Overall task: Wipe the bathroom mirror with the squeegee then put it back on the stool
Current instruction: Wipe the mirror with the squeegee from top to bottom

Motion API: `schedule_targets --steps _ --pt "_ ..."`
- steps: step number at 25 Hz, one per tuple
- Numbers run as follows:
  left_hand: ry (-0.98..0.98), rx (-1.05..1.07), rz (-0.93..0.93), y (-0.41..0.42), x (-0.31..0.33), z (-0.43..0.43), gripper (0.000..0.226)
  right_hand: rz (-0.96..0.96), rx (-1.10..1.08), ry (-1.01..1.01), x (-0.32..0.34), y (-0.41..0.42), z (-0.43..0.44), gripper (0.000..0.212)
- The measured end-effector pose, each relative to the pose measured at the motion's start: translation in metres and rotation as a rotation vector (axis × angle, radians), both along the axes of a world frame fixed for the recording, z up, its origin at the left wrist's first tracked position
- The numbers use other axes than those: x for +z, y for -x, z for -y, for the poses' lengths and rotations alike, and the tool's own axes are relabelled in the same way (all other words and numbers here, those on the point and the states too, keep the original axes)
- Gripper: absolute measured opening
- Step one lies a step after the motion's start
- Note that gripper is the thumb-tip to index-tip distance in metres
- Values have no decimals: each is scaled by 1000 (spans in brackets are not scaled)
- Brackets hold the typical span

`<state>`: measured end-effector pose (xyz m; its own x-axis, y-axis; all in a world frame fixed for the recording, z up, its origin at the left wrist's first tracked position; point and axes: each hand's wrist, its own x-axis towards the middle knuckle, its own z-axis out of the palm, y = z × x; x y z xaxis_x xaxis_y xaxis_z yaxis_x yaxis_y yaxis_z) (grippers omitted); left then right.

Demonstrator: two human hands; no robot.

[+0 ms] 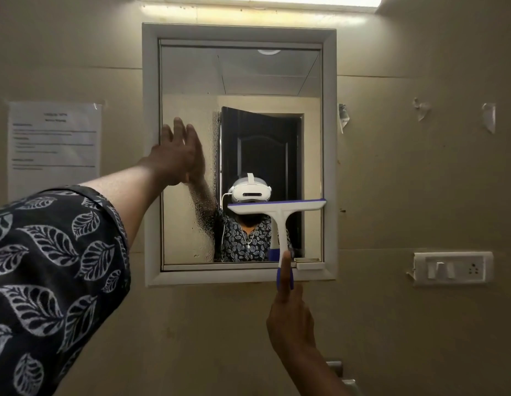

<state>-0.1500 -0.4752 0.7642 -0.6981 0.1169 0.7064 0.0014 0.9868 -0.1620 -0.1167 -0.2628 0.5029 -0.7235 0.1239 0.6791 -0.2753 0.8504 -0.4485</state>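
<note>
The bathroom mirror [277, 75] hangs on the wall in a white frame [151, 167]. A strip of water droplets runs down its left part. My left hand [178, 154] lies flat with straight fingers against the mirror's left side. My right hand [290, 315] grips the purple handle of the white squeegee [280, 212], index finger stretched up along the handle. The squeegee's blade sits level across the lower right of the glass. The stool is out of view.
A printed notice [54, 147] is taped to the wall left of the mirror. A white switch and socket plate [451, 268] sits low on the right. Torn tape scraps [488, 117] cling to the wall on the right. A light bar [257, 0] glows above.
</note>
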Motion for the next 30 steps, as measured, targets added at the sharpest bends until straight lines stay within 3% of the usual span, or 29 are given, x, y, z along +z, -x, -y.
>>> schedule_targets --steps 16,19,21,23,26,30 --pt "-31 -79 6 -15 6 3 103 183 -1 7 -21 -27 4 103" --pt "-116 -110 -181 -24 8 17 86 154 36 41 -8 -47 5 98" --pt "-120 13 -208 -26 4 31 97 71 100 90 11 -62 7 88" --pt "-95 109 -115 -25 0 42 113 -179 161 110 45 -72 8 80" --pt "-81 129 -67 -20 -4 49 119 -519 278 132 138 -73 16 69" --pt "-50 178 -118 -13 -7 53 119 -566 425 193 255 -60 41 59"
